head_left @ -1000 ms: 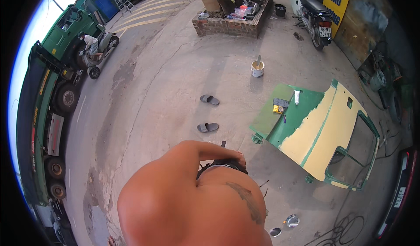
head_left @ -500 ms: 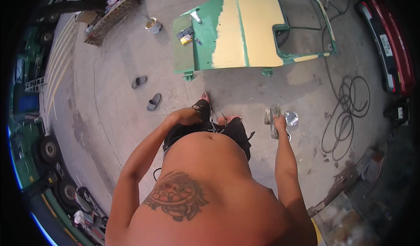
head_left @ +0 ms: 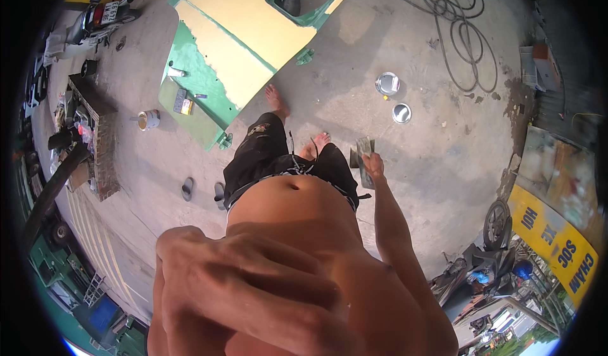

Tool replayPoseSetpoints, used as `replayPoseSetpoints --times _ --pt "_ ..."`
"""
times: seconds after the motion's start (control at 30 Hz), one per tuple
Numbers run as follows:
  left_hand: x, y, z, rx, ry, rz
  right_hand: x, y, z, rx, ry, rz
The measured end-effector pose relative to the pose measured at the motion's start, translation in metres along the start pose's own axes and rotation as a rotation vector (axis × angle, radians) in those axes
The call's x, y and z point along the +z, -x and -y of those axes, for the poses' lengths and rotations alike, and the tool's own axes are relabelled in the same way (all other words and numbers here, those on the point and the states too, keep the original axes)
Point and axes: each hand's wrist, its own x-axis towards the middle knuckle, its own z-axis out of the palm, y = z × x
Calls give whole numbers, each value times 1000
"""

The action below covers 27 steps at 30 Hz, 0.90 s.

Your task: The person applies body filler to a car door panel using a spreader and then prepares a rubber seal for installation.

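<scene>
My left hand (head_left: pixel 247 277) fills the lower middle, close to the camera over my bare chest, its fingers curled; what they hold, if anything, is hidden. Out to the right, my right hand (head_left: pixel 372 166) grips flat grey-green spreader-like blades (head_left: pixel 364 146) low beside my dark shorts (head_left: pixel 252 159). Beyond them on the concrete lie two round silver tins or lids (head_left: pixel 401 114). Ahead of my bare feet (head_left: pixel 280 102) is a vehicle panel (head_left: pixel 231 23), part cream and part green, with a dark phone-like item (head_left: pixel 180 96), a small yellow box and a white tube on it.
A can with a stick (head_left: pixel 147 120) and grey sandals (head_left: pixel 187 189) are to the left, near a brick planter (head_left: pixel 106 175). A coiled hose (head_left: pixel 462 39) lies at the upper right. Motorbikes (head_left: pixel 104 15) and yellow signs (head_left: pixel 548 242) stand around, with green trucks at the lower left.
The view has swung round, bringing the signs and motorbike at the right into sight. My left hand has risen from the waistband toward the camera. My right hand still holds the blades.
</scene>
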Motion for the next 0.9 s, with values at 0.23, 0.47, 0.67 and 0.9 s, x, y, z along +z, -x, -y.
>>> replayPoseSetpoints --times 0.23,0.47,0.67,0.9 --pt "-87 -57 -4 -213 117 261 70 187 -144 408 151 243" --pt "-181 -118 -3 -322 216 362 9 104 -25 277 237 385" --pt "-295 -158 13 -473 259 317 -165 -92 230 146 51 -215" --pt "-480 20 106 -1541 -691 402 -288 -169 406 -300 64 -325"
